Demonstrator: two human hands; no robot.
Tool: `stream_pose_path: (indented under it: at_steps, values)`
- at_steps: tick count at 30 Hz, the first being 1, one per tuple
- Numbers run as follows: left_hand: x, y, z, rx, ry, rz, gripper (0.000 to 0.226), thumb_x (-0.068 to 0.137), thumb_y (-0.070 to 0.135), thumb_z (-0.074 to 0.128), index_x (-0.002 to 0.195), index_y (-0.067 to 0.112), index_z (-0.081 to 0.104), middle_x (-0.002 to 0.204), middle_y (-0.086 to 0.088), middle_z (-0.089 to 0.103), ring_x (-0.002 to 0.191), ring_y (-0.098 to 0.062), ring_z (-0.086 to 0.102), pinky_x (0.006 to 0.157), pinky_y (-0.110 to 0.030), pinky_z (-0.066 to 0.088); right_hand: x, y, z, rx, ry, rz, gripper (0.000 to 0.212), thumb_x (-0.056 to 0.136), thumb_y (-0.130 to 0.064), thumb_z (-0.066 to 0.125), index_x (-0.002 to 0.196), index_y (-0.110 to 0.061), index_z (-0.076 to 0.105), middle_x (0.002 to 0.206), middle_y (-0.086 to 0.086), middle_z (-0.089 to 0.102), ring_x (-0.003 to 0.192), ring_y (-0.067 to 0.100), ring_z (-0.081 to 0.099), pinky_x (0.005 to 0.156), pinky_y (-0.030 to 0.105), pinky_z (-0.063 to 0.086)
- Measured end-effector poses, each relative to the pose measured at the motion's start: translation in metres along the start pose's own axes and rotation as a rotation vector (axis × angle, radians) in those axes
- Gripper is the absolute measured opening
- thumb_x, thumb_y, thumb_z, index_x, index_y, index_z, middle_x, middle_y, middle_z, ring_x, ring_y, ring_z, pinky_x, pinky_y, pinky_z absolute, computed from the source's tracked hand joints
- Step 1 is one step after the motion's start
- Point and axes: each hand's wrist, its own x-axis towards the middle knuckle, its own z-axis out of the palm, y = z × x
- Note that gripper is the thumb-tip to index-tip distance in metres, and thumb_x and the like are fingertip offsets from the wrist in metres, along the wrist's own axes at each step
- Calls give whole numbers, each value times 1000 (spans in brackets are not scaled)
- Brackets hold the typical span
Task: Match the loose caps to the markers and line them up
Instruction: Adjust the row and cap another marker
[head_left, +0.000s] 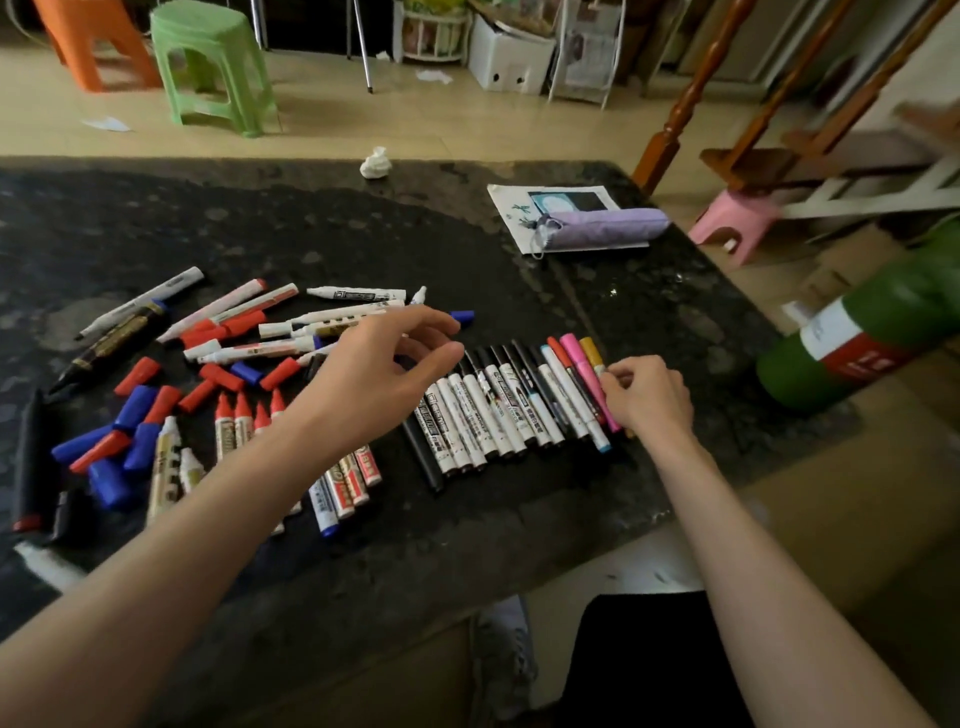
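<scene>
A tidy row of capped markers (511, 405) lies on the black table (363, 228), ending at the right in red, pink and gold ones. My right hand (647, 397) pinches the gold marker (592, 353) at the row's right end. My left hand (382, 364) hovers over the row's left end with fingers relaxed and nothing in it. Left of it lie uncapped white markers (332, 317), red-tipped markers (241, 421) and loose red and blue caps (135, 410). A single blue cap (462, 316) sits just beyond my left fingertips.
A purple pencil pouch (605, 226) rests on a paper sheet at the table's far right. A crumpled tissue (375, 163) sits at the far edge. A green bottle (857, 332) leans at the right. Stools stand on the floor behind.
</scene>
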Motion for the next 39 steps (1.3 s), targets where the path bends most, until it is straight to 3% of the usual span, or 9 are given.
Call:
stream_pose_path:
  at_steps: [3,7,9,14,23,27,35,37,39]
  values:
    - [4,4,11,4,-16,13,25,98,34,66,122,27,69,101,14,70,92,1,67,76,-17,53,0,-2,1,-12,-6,-1,22,103,-35,62,119,-25,74,114,2,75,107,26,69,84,37,50]
    - [6,2,17,9,-32,23,26,98,34,67,121,25,70,101,15,69,91,3,66,71,-7,47,0,-2,0,0,-16,8,29,101,-36,65,128,-26,68,120,1,73,111,23,69,85,35,51]
    - [5,0,16,14,-32,25,24,97,32,68,120,25,70,100,14,69,91,3,66,70,-6,46,1,-2,0,-2,-15,2,28,100,-37,66,126,-28,69,120,2,74,112,25,69,92,41,56]
    - [-2,-9,1,64,-28,7,24,98,30,67,121,26,69,101,14,70,92,-1,67,75,-21,52,-2,-18,0,-37,42,-126,33,99,-36,67,129,-23,68,123,6,69,114,28,65,89,40,52]
    - [-33,-29,-65,183,73,-39,23,97,24,67,120,29,67,100,17,69,91,1,68,77,-27,54,-24,-91,18,28,-10,-391,37,100,-32,65,135,-22,65,128,10,63,119,31,60,101,46,50]
    - [-53,-44,-103,239,142,-73,23,95,22,68,117,28,68,99,17,69,89,5,67,73,-17,50,-39,-121,30,46,-41,-463,37,99,-33,65,135,-24,65,127,8,63,119,30,60,98,45,51]
    - [-86,-63,-155,254,250,-177,25,95,19,66,113,36,67,96,20,71,91,7,67,81,-21,53,-59,-159,41,72,-76,-568,31,96,-31,69,127,-28,70,122,5,66,116,29,60,98,43,50]
    - [-90,-68,-159,263,250,-183,26,95,17,67,115,34,68,97,20,71,92,9,66,79,-17,51,-61,-163,43,82,-82,-566,29,96,-30,69,125,-27,71,120,5,66,114,29,60,95,40,49]
    - [-95,-73,-162,260,254,-201,25,96,17,67,117,30,69,99,19,71,92,4,67,82,-22,55,-64,-167,44,90,-105,-563,28,96,-31,70,123,-27,72,118,5,67,113,28,61,94,39,49]
